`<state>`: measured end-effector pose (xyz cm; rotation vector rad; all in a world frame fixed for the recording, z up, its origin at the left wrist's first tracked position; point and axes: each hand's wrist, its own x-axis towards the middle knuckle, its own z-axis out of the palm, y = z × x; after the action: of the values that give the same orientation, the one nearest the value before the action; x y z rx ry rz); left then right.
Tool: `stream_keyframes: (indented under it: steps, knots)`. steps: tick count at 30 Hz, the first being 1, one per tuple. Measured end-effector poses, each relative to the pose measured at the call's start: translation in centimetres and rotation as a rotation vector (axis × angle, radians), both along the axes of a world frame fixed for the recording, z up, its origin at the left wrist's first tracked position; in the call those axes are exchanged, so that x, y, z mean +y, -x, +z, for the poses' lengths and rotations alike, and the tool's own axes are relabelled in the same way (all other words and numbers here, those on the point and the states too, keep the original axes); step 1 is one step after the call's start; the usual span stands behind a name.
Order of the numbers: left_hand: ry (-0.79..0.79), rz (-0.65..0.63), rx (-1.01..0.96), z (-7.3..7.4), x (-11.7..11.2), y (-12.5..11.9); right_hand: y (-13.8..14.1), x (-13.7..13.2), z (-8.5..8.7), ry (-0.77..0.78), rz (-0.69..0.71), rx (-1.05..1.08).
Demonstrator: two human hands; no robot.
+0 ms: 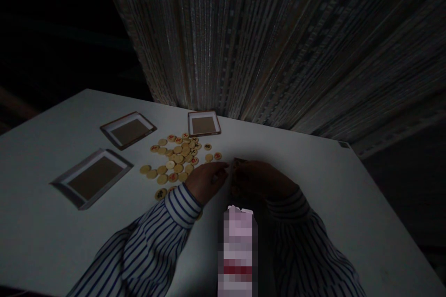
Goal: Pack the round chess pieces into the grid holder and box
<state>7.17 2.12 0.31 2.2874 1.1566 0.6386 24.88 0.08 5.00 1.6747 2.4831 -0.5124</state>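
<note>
Both my hands rest close together on a white table (49,236), in striped sleeves. My left hand (208,181) lies beside a heap of round wooden game discs (177,158) marked in red and black, its fingers curled in a pinch toward the right hand. My right hand (259,178) is curled too, fingertips meeting the left near a small dark item (239,162) that I cannot make out in the dim light. Some discs lie partly hidden under my left wrist.
Three shallow box trays with brown insides stand on the table: one at the near left (92,177), one behind it (128,129), a smaller one (204,124) at the far edge. A striped curtain (278,41) hangs behind the table. The scene is very dark.
</note>
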Motion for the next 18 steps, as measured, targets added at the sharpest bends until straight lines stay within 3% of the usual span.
stream_keyframes:
  steps: [18]
  knots:
    - [0.013, -0.006, 0.045, 0.03, 0.02, 0.07, 0.22, -0.05, 0.31, 0.059, -0.012, 0.037]
